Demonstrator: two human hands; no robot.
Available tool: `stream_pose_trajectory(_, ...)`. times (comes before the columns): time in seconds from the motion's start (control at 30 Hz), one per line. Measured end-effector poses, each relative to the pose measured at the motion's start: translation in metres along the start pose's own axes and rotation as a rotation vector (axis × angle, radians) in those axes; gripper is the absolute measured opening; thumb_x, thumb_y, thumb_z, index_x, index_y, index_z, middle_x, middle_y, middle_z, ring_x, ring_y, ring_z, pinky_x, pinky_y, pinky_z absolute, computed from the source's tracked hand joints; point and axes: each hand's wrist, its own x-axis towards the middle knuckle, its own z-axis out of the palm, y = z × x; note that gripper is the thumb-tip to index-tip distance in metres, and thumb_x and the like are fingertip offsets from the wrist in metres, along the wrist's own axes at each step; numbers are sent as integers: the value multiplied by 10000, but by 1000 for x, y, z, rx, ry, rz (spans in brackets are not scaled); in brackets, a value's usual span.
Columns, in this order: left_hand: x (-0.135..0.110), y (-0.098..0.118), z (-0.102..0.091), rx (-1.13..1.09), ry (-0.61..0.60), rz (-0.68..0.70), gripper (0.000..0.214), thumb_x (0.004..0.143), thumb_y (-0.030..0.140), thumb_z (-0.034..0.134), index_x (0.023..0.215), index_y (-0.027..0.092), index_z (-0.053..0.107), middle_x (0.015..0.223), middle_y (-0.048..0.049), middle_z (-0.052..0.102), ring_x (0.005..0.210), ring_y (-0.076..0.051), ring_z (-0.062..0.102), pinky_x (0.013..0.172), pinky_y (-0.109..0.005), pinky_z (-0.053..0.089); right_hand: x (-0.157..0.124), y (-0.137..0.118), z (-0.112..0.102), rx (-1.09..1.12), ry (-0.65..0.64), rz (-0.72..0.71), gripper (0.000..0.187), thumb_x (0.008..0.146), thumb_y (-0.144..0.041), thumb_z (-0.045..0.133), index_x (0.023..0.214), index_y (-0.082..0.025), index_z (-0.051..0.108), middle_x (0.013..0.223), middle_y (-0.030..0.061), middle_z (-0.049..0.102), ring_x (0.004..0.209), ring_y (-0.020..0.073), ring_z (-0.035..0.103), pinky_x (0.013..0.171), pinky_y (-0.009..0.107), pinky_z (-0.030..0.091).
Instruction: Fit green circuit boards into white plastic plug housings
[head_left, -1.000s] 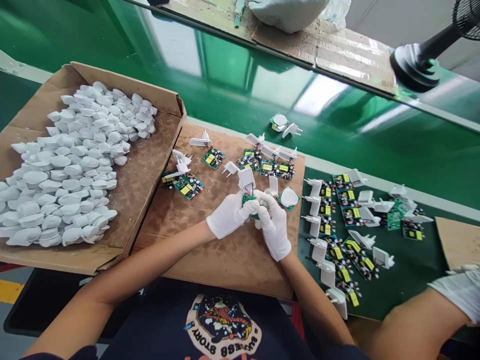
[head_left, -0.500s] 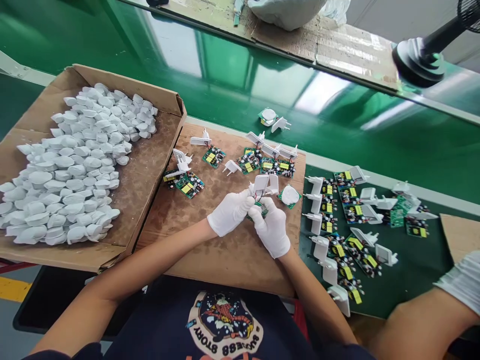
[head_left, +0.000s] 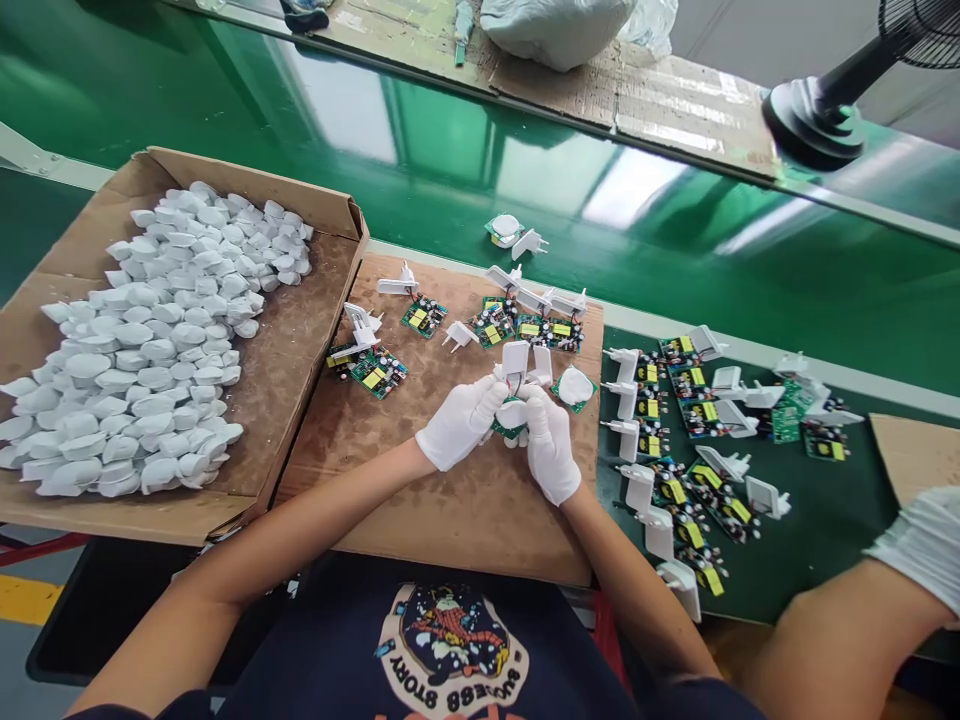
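Note:
Both of my gloved hands meet over the cardboard mat. Between their fingertips is a small green circuit board [head_left: 508, 432] with a white pad [head_left: 513, 413] on its upper face. My left hand [head_left: 461, 420] pinches the board's left side, and my right hand [head_left: 551, 440] grips its right side. Thin wires run from the board up to a white plug cover [head_left: 515, 360], which stands upright just beyond my fingers. Another white plug piece [head_left: 540, 364] is close behind my right fingers. To the right lies a separate board with a white pad [head_left: 575, 388].
A cardboard tray [head_left: 300, 330] on the left holds a heap of white pads [head_left: 150, 350]. Wired boards [head_left: 424, 315] lie along the far part of the mat [head_left: 442, 510]. More boards [head_left: 690, 520] sit in rows at right, near another person's gloved hand [head_left: 919, 550]. A fan [head_left: 817, 120] stands behind.
My right fingers have shifted from over the board to its right edge, and the white pad on it now shows. The plug cover stands more upright. The view has shifted slightly.

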Motion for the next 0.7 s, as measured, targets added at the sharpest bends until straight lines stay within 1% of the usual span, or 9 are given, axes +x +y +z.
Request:
stream_pose_trajectory(0.07,0,-1,-1,27,2,9,503,900,550,293,906,132,573,529,23,529,408,-76,445,414,-198,350,1,2,0,11,10,8,485,920,-548,252,990,-187,569,575,-25,524,431,88,474,412,205,389)
stream_pose_trajectory(0.1,0,-1,-1,54,2,22,501,904,540,291,936,129,575,546,16,542,423,-80,458,425,-198,358,1,3,0,3,13,9,484,917,-553,256,979,-187,567,580,-23,529,439,89,478,415,205,389)
stream_pose_trajectory(0.2,0,-2,-2,164,2,73,495,913,503,293,1037,115,573,625,-18,594,505,-105,517,491,-210,397,2,3,0,-15,13,5,416,904,-541,331,958,-193,553,636,-13,556,478,95,500,415,204,393)
stream_pose_trajectory(0.3,1,-3,-2,225,10,123,483,919,471,289,1085,114,569,773,-60,650,633,-140,585,601,-239,443,4,0,-1,-26,-2,-14,345,907,-491,371,935,-197,550,650,-20,547,469,87,474,413,203,392)
stream_pose_trajectory(0.4,1,-2,-3,214,1,139,467,923,452,291,1133,130,556,939,-85,664,809,-171,615,751,-271,460,6,0,-3,-114,18,-95,295,904,-440,401,910,-193,562,699,-7,565,562,100,499,523,221,438)
stream_pose_trajectory(0.47,1,-1,-4,202,-28,138,472,924,452,285,1149,132,549,988,-89,656,878,-181,608,808,-284,450,7,1,-4,-160,41,-129,285,907,-418,398,906,-190,569,713,-2,573,614,111,507,592,238,443)
stream_pose_trajectory(0.57,1,2,-4,231,-76,115,498,902,493,328,1143,115,545,943,-86,656,819,-181,606,757,-284,454,8,3,-4,-133,51,-126,275,905,-411,403,881,-192,567,679,-14,552,584,105,477,573,236,423)
stream_pose_trajectory(0.63,2,3,-3,284,-71,80,512,860,525,410,1114,103,551,888,-79,658,740,-173,599,696,-275,452,8,5,-4,-89,46,-120,266,900,-412,413,856,-194,559,686,-16,547,586,102,475,554,228,419)
stream_pose_trajectory(0.7,3,1,-2,337,-50,57,509,821,530,482,1088,104,561,854,-70,659,697,-163,588,664,-265,445,7,5,-5,-72,45,-119,268,900,-413,409,865,-195,560,722,-7,557,623,108,493,567,228,431)
